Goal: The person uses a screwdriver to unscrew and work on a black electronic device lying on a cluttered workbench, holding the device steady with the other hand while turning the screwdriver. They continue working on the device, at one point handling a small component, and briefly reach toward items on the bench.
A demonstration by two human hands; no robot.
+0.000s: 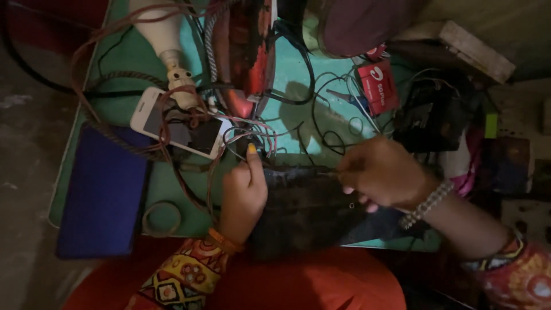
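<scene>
A dark flat device (310, 209), like a circuit board or panel, lies on the green mat (126, 63) in front of me. My left hand (244, 192) grips its left edge, thumb pointing up toward a bundle of thin coloured wires (255, 135). My right hand (381, 172) rests on the device's top right edge, fingers pinched on a thin dark tool or wire; which one I cannot tell. A beaded bracelet sits on that wrist.
A white smartphone (198, 135) lies under tangled brown wires. A light bulb (163, 40) lies at the top left. A blue flat panel (103, 192) is at the left, a tape ring (162, 218) beside it. A red box (379, 86) and a black device (433, 112) sit at the right.
</scene>
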